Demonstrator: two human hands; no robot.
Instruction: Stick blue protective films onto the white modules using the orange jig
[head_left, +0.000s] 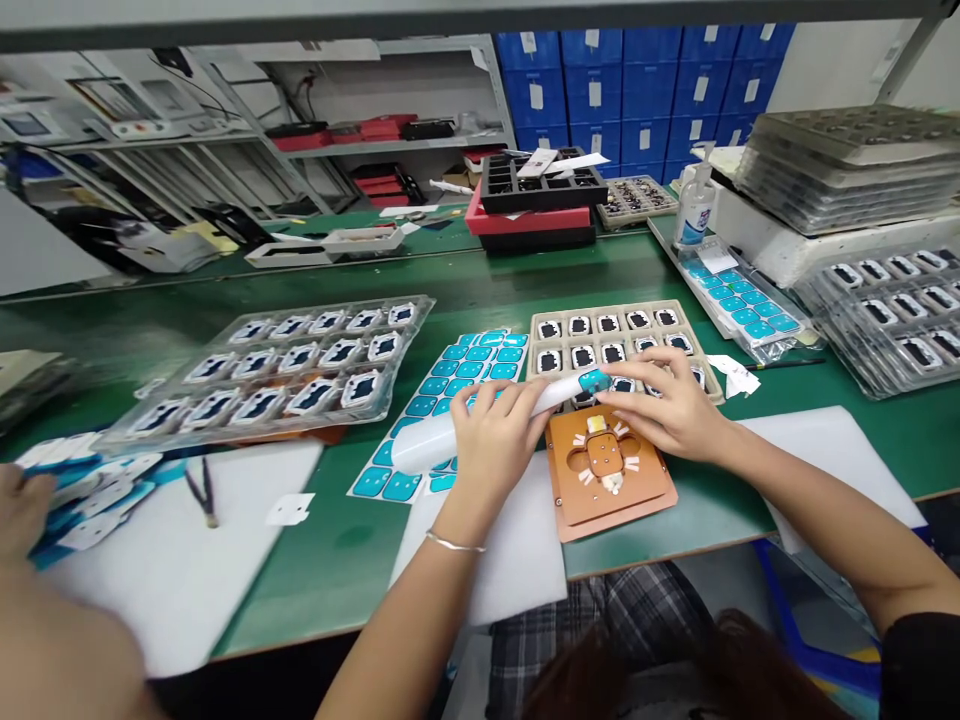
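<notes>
My left hand (pixel 499 435) is wrapped around a curled white-backed sticker sheet (pixel 426 443). At the sheet's right end shows a blue sticker (pixel 593 380), pinched by the fingertips of my right hand (pixel 675 405); whether it has come off the backing I cannot tell. Below my hands lies an orange fixture (pixel 577 505) with a shaped recess in its middle and small white tabs around it. Behind them, a beige tray (pixel 594 342) of white-and-black parts is partly hidden by my right hand. More blue sticker sheets (pixel 433 386) lie left of that tray.
A clear tray (pixel 401 400) of similar parts stands at left. Another person's hand (pixel 22 510) rests by loose blue-and-white pieces (pixel 105 495), near black tweezers (pixel 202 492). A sanitizer bottle (pixel 695 205) and stacked clear trays (pixel 885 330) stand at right. A shelf edge (pixel 450 20) crosses overhead.
</notes>
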